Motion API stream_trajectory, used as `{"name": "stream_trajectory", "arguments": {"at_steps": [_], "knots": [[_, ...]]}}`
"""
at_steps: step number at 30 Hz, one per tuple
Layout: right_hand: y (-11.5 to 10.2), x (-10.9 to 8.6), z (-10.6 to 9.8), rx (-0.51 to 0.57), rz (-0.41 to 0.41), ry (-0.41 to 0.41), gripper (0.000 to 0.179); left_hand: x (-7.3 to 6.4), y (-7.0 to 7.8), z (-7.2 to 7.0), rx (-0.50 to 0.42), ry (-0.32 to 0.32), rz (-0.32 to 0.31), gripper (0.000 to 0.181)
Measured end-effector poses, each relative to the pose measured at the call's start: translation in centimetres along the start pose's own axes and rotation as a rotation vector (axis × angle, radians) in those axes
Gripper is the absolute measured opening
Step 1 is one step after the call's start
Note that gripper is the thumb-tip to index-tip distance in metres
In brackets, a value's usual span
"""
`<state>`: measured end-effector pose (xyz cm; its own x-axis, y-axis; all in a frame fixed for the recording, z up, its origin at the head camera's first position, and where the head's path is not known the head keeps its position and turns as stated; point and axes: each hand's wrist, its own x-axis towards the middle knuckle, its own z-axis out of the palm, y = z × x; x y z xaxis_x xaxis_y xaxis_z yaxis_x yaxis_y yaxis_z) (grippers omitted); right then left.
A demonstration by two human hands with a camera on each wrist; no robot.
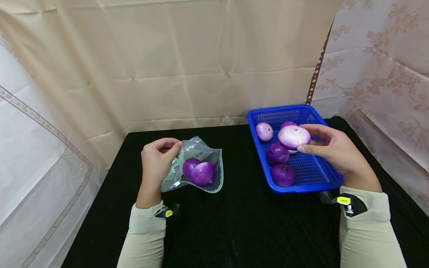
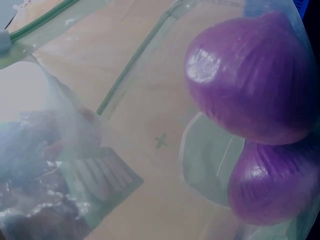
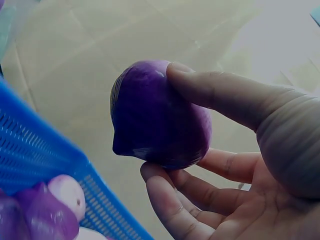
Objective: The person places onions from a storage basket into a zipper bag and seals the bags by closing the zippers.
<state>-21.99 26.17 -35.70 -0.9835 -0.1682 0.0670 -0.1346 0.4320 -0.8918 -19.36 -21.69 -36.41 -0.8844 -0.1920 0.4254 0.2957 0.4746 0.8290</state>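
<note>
Purple-and-white onion (image 1: 294, 137) in right hand (image 1: 336, 150), fingers and thumb gripping its sides, raised; over the blue basket (image 1: 303, 189) in head view. Basket: several more onions, purple and pale, some partly hidden. Left hand (image 1: 155, 160) pinches edge of clear zip bag (image 1: 201, 150), two purple onions inside. Small green x mark on bag. Both on black tabletop (image 1: 234, 227). Yellow wrist labels (image 1: 343, 200), text too small to read.
</note>
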Motion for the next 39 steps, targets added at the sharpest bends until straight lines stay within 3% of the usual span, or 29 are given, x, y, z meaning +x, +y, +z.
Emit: {"name": "stream_trajectory", "arguments": {"at_steps": [16,31,39], "knots": [[-4.4,0.1,3.7,0.105,-0.152,-0.05,0.056,0.0,0.1,0.2,0.002,-0.018,-0.018,0.018],[-6.9,0.5,8.5,0.232,-0.18,-0.201,0.064,-0.1,0.2,0.2,-0.003,0.006,-0.005,0.014],[-7.7,0.6,10.7,0.272,-0.194,-0.22,0.067,0.0,0.1,0.3,-0.005,0.0,-0.005,0.015]]}}
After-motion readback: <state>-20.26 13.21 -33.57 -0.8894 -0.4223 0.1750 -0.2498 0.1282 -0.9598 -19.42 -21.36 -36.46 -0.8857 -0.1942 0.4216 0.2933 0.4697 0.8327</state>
